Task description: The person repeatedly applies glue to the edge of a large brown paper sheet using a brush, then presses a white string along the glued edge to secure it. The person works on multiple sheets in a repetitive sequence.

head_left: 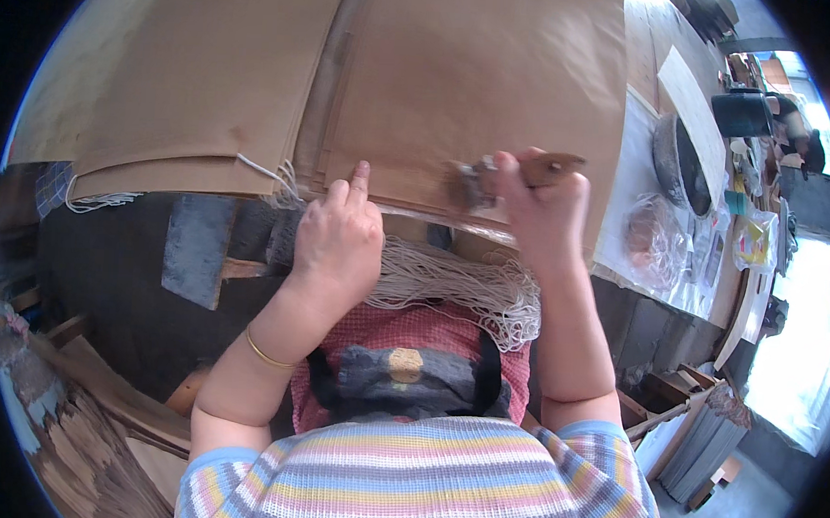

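A flat brush [551,165] with a wooden handle is gripped in my right hand [549,209]. Its bristle end, smeared by motion, points left over a stack of brown paper [479,67]. My left hand [339,237] rests at the near left edge of that stack. Its index finger is stretched out onto the paper and the other fingers are partly bent, with nothing seen in them. Left of it lies another pile of brown paper sheets [200,83], with white cords [284,181] at its near corner. A thick bundle of white cords [460,284] hangs between my forearms, above my lap.
On the right side of the table stand a round dark bowl [683,164] and a clear plastic bag [655,237]. A pale strip of board [690,104] leans across the bowl. Below the left pile is a grey board [196,249]. Wooden pieces [102,430] lie at the lower left.
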Demonstrator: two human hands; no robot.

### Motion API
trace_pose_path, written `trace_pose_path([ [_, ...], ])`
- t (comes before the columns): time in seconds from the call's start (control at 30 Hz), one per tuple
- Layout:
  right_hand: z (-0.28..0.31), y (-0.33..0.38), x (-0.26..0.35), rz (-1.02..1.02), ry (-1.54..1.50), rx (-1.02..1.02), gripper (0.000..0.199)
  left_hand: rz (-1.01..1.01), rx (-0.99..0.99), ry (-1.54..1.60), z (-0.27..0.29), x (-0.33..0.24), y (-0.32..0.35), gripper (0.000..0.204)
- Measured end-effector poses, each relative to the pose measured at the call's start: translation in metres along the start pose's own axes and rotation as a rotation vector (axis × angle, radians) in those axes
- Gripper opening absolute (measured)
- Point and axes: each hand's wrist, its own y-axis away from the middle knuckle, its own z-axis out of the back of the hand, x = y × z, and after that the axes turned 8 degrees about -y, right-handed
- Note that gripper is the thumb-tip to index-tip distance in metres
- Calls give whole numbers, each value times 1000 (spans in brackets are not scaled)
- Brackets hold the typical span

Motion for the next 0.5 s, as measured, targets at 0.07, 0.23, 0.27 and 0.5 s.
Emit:
trace_pose_path([
  [0.07, 39, -1, -21, 78, 172, -81, 27, -25, 10, 15, -1, -3, -3, 9],
  [0.23, 96, -1, -50, 36, 425, -179, 30, -8, 60, -20, -2, -2, -1, 8],
  [0.27, 96, -4, -51, 31, 473, -195, 31, -12, 60, -16, -2, -2, -3, 7],
  [0.5, 147, 2, -52, 53, -388, -262, 22, -20, 95, 27, 7, 1, -3, 5],
])
